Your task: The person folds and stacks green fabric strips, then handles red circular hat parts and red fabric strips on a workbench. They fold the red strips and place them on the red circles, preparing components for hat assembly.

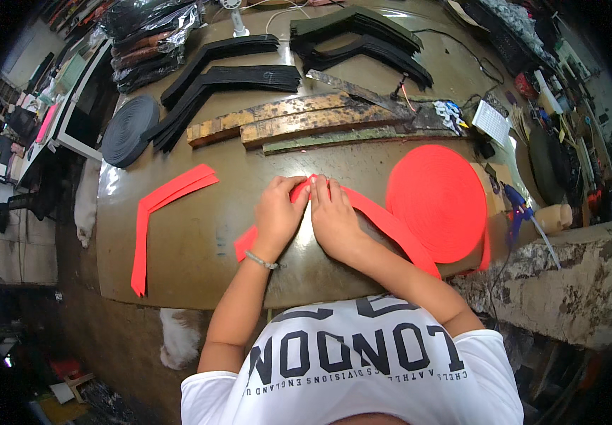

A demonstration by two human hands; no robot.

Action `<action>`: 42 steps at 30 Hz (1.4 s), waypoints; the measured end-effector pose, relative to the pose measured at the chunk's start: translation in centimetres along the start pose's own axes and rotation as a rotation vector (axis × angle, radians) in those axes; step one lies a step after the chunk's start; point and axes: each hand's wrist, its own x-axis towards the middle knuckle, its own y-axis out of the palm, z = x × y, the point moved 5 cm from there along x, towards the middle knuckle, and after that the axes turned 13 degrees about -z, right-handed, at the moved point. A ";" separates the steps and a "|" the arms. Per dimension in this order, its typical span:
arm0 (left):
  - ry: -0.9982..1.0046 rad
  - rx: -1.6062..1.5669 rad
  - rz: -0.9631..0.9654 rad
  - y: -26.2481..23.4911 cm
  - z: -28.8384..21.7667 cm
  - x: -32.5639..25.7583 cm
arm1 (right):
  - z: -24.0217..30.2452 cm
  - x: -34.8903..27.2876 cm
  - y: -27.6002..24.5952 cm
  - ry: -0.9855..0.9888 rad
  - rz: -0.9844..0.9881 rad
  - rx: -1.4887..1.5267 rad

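My hands meet at the middle of the table, over a peak-shaped bend in a red fabric strap (pixel 392 228). My left hand (pixel 277 216) pinches the strap near the bend, the thumb pointing toward it. Fingers together, my right hand (pixel 335 221) presses on the strap just beside it. A short end of the strap sticks out left of my left wrist, and the other side runs right to a large red strap roll (pixel 437 204) lying flat. Away to the left lie angled red strap pieces (pixel 141 234), stacked together. My fingers partly hide the bend.
Beyond my hands lie long worn wooden bars (pixel 299 124). Behind them are stacks of bent black straps (pixel 242 76) and dark green straps (pixel 352 23). A grey strap roll (pixel 130 132) sits far left. A blue glue gun (pixel 515 205) lies at the right edge.
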 end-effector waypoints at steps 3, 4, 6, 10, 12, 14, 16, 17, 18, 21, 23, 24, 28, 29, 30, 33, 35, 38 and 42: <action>0.004 -0.040 0.031 -0.2 0.3 0.4 | -2.6 0.2 0.1 0.102 0.091 0.442; -0.060 -0.117 0.082 -0.4 0.4 0.6 | -4.8 0.3 0.1 0.233 0.126 0.663; -0.156 -0.302 0.139 -1.1 0.4 1.3 | -6.9 -0.6 -0.5 0.161 -0.003 0.602; -0.184 -0.342 0.410 -1.1 -1.4 2.7 | -6.6 -2.1 1.6 0.511 0.560 1.416; -0.146 -0.313 0.577 -0.5 -2.6 3.5 | -6.6 -2.2 0.6 0.618 0.552 1.457; -0.142 -0.436 0.564 -0.4 -3.8 5.3 | -7.4 -1.9 -1.6 0.741 0.494 1.519; -0.191 -0.474 0.546 -0.4 -4.4 8.4 | -10.3 -1.6 -5.5 0.669 0.447 1.413; -0.307 -0.444 0.532 -0.8 -3.8 10.2 | -12.3 -1.4 -7.6 0.649 0.379 1.349; -0.335 -0.656 0.444 -0.8 -4.4 12.6 | -14.7 -1.0 -9.9 0.633 0.314 1.264; -0.284 -0.676 0.534 0.0 -5.0 19.3 | -20.9 1.1 -14.3 0.700 0.038 0.921; -0.284 -0.729 0.559 2.0 -5.0 22.1 | -23.3 3.4 -14.4 0.711 0.036 0.900; -0.283 -0.667 0.532 3.4 -4.6 23.0 | -24.1 4.2 -13.8 0.707 0.075 0.951; -0.262 -0.420 0.402 7.6 -1.7 23.8 | -26.6 6.1 -10.2 0.738 0.102 1.021; -0.291 -0.294 0.374 8.2 -0.5 23.6 | -27.0 6.3 -9.3 0.765 0.100 1.013; -0.234 -0.236 0.304 8.6 0.0 23.5 | -27.4 6.5 -8.7 0.746 0.131 1.020; -0.226 -0.165 0.314 9.7 1.4 23.0 | -27.9 6.8 -7.3 0.739 0.171 1.034; -0.247 -0.185 0.343 10.1 1.7 23.0 | -28.1 6.9 -6.9 0.713 0.173 1.036; -0.287 -0.162 0.368 10.4 2.1 22.8 | -28.6 6.8 -6.3 0.715 0.184 1.044; -0.310 -0.175 0.396 11.0 2.4 22.8 | -29.5 5.6 -4.5 0.771 0.267 1.034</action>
